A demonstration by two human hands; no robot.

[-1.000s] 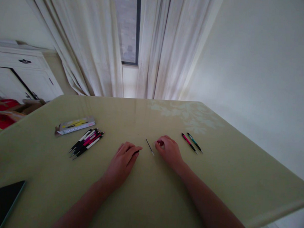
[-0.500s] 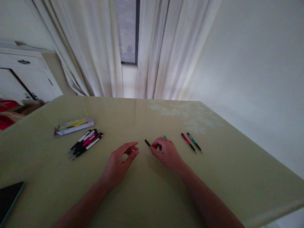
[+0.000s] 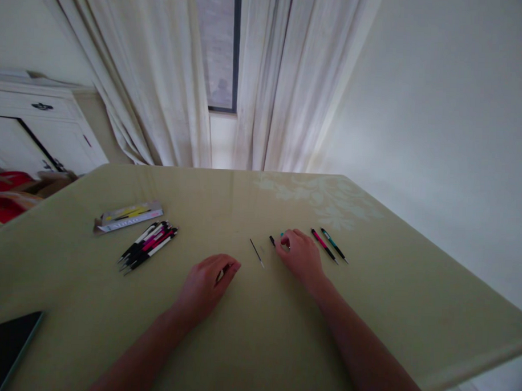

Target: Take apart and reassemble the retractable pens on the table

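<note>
My right hand [image 3: 299, 257] is over the table with its fingers curled in a pinch. A short black pen part [image 3: 272, 240] sticks out past its fingertips. Beside these fingers shows a bit of a teal pen part [image 3: 282, 235], mostly hidden by the hand. A thin pen refill [image 3: 256, 253] lies on the table between my hands, apart from both. My left hand [image 3: 210, 282] rests left of the refill, thumb and fingers pressed together; whatever they may hold is hidden. Right of my right hand lie a pink-and-black pen [image 3: 325, 245] and a teal-and-black pen [image 3: 334, 245], side by side.
A pile of several pens [image 3: 148, 246] lies on the left of the table [image 3: 221, 342]. Behind it is a clear-topped pen box [image 3: 129, 216]. A dark flat device [image 3: 7, 346] occupies the near left corner. Curtains [image 3: 162, 72] hang beyond the far edge.
My right hand has moved right with the black part. The thin refill now shows on the table where that part was. My left hand's fingers have closed together and dropped slightly nearer me.
</note>
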